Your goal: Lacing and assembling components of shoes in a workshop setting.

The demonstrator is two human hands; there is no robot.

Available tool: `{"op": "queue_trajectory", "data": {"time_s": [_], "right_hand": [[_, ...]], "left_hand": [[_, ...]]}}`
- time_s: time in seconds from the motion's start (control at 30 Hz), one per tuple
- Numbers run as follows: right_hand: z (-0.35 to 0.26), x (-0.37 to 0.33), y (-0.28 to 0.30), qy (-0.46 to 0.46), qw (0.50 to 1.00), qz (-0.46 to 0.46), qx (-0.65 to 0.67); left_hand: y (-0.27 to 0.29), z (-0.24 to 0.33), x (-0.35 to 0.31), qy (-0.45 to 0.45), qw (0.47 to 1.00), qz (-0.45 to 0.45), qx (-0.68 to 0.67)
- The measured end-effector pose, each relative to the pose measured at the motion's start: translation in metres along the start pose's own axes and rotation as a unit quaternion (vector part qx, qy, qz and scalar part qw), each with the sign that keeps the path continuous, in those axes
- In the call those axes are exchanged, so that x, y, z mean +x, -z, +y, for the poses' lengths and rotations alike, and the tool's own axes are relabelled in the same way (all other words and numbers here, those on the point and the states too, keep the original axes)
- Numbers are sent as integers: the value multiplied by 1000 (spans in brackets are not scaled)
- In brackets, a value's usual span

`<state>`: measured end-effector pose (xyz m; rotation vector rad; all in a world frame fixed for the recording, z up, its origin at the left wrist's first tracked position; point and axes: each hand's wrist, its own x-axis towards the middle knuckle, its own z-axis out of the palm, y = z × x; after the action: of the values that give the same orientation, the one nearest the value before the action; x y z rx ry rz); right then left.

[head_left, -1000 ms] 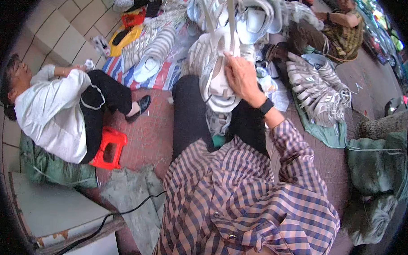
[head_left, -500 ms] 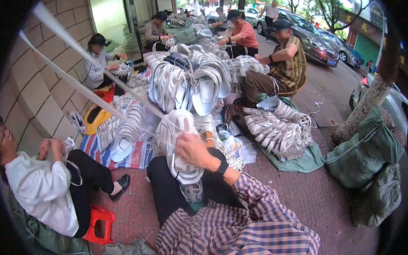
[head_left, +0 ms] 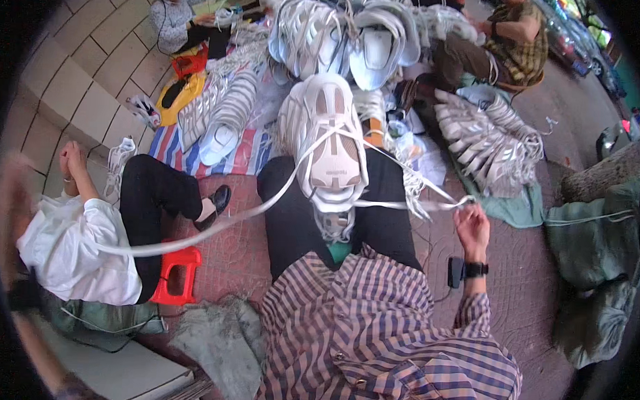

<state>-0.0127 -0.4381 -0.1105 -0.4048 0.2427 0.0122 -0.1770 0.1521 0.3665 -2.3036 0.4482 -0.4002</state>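
Observation:
A white shoe upper [head_left: 329, 130] with beige panels lies across my lap, its toe pointing toward me, with more shoes stacked behind it. White shoelace [head_left: 404, 204] runs from its eyelets out to both sides. My right hand [head_left: 472, 228], off to the right of my knee, pinches the lace's right-hand stretch. On the left, a long stretch of lace curves out toward my left hand [head_left: 17, 196], which is at the far left edge with the arm stretched out. That hand is smeared by motion, so its fingers and grip cannot be made out.
A big heap of white shoes [head_left: 378, 50] stands ahead. More shoes [head_left: 488, 139] fan over a green sack at right. A person in white [head_left: 86, 248] sits close at my left near a red stool [head_left: 180, 276]. Other people sit farther off. Full green sacks [head_left: 593, 241] stand at right.
My right hand has left the shoe and moved right, drawing lace out. The laces that stretched to the upper left now spread both ways. My left hand has come into view; my view has tilted down.

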Motion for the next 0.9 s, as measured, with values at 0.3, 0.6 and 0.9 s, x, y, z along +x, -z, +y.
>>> {"op": "queue_trajectory", "data": {"time_s": [0.3, 0.6, 0.9], "right_hand": [[43, 30, -19, -52, 606, -187, -771], [144, 51, -209, 280, 580, -310, -699], [136, 66, -198, 190, 620, -337, -683]], "left_hand": [[-225, 302, 93, 297, 739, 52, -603], [-196, 320, 224, 130, 874, 112, -455], [-203, 319, 222, 162, 682, -64, -710]]}}
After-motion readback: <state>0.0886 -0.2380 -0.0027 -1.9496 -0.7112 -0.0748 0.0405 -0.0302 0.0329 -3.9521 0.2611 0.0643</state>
